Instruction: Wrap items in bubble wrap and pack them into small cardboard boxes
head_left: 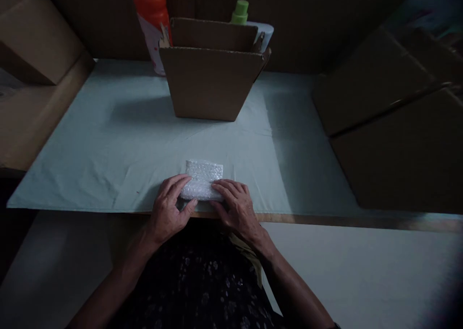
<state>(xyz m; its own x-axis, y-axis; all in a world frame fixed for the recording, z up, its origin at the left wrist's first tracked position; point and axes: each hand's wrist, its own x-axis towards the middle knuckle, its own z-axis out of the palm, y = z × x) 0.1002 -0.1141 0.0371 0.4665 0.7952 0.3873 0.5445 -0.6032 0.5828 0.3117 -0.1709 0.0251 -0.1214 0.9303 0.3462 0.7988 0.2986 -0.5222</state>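
Note:
A roll of clear bubble wrap lies near the front edge of the cloth-covered table, its loose flap spread flat on the far side. My left hand grips the left end, fingers on top and thumb at the near side. At the right end, my right hand has its fingers bent over the roll, with the thumb low on the near side. Whether anything is inside the wrap cannot be made out.
Behind the wrap stands an open cardboard box. An orange-topped bottle and a green-capped bottle stand at the back. Larger cartons rise at the left and right. Pale green cloth covers the table.

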